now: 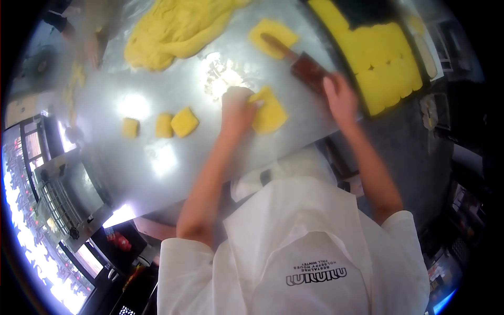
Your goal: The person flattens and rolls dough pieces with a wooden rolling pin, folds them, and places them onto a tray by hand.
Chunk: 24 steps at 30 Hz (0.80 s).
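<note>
My left hand (237, 107) is closed with its fingertips on the left edge of a flattened piece of yellow dough (270, 113), which lies on the metal table. My right hand (341, 100) is wrapped around the near end of a brown rolling pin (310, 72); the handle inside that hand is hidden. The pin's far handle crosses over a second flattened dough piece (268, 32). Left of my left hand sit small dough pieces: one alone (130, 127), and two touching each other, a duller one (164, 125) and a brighter one (185, 123).
A large mound of yellow dough (170, 34) lies at the back of the metal table (194, 157). On the right, a dark tray (350, 68) carries several flat dough pieces (386, 63) side by side. Another person's hand (93, 50) is at the far left.
</note>
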Tool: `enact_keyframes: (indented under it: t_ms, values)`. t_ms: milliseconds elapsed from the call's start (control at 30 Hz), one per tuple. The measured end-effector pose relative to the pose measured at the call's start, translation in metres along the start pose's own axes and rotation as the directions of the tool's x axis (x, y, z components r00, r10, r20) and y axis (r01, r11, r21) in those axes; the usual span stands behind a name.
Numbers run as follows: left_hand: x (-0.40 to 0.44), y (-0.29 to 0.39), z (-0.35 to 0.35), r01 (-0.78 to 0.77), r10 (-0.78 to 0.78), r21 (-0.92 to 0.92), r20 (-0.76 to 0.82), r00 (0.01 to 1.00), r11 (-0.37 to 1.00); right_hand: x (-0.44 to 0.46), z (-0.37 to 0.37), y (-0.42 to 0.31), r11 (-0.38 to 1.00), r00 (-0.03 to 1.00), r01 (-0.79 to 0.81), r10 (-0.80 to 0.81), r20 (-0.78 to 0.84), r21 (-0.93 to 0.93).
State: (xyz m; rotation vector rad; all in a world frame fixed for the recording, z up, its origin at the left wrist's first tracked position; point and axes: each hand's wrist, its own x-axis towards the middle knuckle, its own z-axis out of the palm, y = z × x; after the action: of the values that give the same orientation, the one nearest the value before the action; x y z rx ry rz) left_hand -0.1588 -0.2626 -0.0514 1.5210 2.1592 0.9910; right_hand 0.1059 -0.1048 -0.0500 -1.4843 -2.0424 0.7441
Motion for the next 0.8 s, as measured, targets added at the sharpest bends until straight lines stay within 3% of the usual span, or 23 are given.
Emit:
enact_keyframes:
  t_ms: [100, 200, 300, 433, 467, 567, 800]
  values:
    - [-0.006, 0.067, -0.039, 0.357, -0.314, -0.266, 0.191, 0.93, 0.895, 0.003, -0.001, -0.001, 0.998, 0.999, -0.039, 0.037, 0.037, 0.056]
    - [-0.025, 0.08, -0.04, -0.121, 0.12, -0.032, -0.013, 0.993, 0.992, 0.003, -0.009, 0.002, 0.998, 0.997, -0.039, 0.036, 0.075, 0.042]
    - [-0.047, 0.073, -0.017, -0.152, 0.146, 0.149, 0.05, 0.988, 0.977, 0.004, -0.005, 0.005, 0.997, 0.995, -0.035, 0.027, 0.101, 0.074]
    - [-0.045, 0.055, 0.001, -0.135, 0.139, 0.051, -0.095, 0.986, 0.99, 0.005, -0.015, -0.001, 0.989, 0.982, -0.098, 0.078, 0.171, 0.109]
    - [-0.04, 0.053, 0.0, -0.063, 0.075, 0.085, -0.144, 0.987, 0.994, 0.005, -0.015, 0.0, 0.99, 0.98, -0.096, 0.075, 0.185, 0.105]
    - [0.001, 0.043, 0.004, -0.038, 0.054, 0.086, -0.186, 0.981, 0.996, 0.008, -0.011, 0.001, 0.997, 0.979, -0.056, 0.044, 0.198, 0.058]
    - [0.015, 0.023, 0.016, 0.036, -0.047, 0.116, 0.099, 0.994, 0.993, 0.013, -0.021, -0.003, 0.998, 0.926, -0.041, 0.023, 0.378, 0.041]
